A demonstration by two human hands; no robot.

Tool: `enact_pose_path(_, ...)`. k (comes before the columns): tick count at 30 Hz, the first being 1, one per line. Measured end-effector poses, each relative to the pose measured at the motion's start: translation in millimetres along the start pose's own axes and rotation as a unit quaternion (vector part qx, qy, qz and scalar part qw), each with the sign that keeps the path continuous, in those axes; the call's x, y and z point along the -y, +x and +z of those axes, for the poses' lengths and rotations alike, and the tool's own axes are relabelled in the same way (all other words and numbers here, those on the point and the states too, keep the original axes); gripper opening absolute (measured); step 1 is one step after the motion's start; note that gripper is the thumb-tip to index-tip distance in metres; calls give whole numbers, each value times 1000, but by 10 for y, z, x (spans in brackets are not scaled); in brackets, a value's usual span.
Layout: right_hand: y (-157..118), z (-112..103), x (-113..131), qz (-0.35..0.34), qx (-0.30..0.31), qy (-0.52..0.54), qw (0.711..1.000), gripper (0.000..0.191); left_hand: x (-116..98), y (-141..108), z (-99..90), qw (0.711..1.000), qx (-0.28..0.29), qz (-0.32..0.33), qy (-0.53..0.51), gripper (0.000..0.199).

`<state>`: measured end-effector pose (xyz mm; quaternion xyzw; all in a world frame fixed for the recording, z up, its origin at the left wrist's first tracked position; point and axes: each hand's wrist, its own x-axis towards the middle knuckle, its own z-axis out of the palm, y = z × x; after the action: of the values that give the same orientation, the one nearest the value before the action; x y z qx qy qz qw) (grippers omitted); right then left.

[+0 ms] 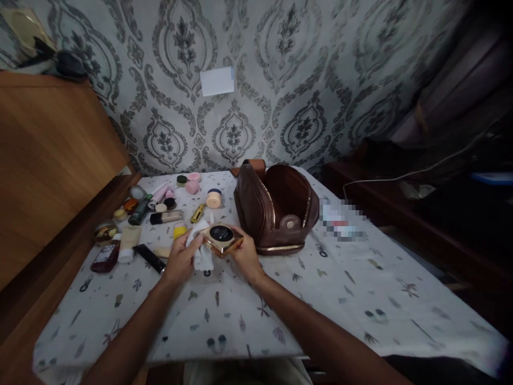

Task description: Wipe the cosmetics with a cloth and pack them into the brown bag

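While the left hand [182, 258] pinches a white cloth [204, 256] against the gold case [223, 246], left of the brown bag [252, 208], the right hand [247, 258] clasps the edge nearer the bag; wiping seems underway, and the next move likely calls for steady turning.

I can read no word, brand or number from my end. Between the left hand [182, 258] and the right hand [247, 256], the gold case [222, 247] bears pale marks on its dark oval [221, 233], too small for me. Left of the left hand, the dark red bottle [105, 262] has a blurred white label [107, 251]. Right of the right hand, a pale item [340, 220] is pixelated past reading.
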<state>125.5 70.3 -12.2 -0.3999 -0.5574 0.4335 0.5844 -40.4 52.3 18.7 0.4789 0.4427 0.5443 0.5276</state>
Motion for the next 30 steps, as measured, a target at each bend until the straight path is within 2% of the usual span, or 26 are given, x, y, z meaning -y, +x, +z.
enact_pose_path(3,-8,23,6,-2,-12,16,1000,57,24,43,-28,998,-27,36,39,50)
enact_pose_path(6,-13,24,-3,10,-13,28,999,73,23,35,-28,990,-27,80,113,40)
enact_pose_path(8,-7,10,-20,8,-19,17,1000,71,11,2,1,978,-5,119,168,36)
enact_pose_path(11,4,-17,-41,-6,-25,-8,1000,57,14,-52,51,955,56,173,236,41)
enact_pose_path(15,-17,-15,-49,-3,-10,-21,1000,51,76,-87,51,922,113,210,306,50)
enact_pose_path(18,-49,12,-52,7,7,-31,999,50,102,-92,18,897,141,236,347,46)
enact_pose_path(23,-82,25,-41,20,28,-37,999,53,51,-79,-26,858,195,302,365,46)
enact_pose_path(27,-73,15,-25,42,44,-25,998,68,-28,-82,-53,840,202,352,360,49)
enact_pose_path(28,-67,15,-25,52,48,-15,997,73,-49,-87,-57,838,199,357,363,49)
enact_pose_path(30,-54,18,-29,81,49,19,995,80,-87,-94,-60,852,174,337,362,46)
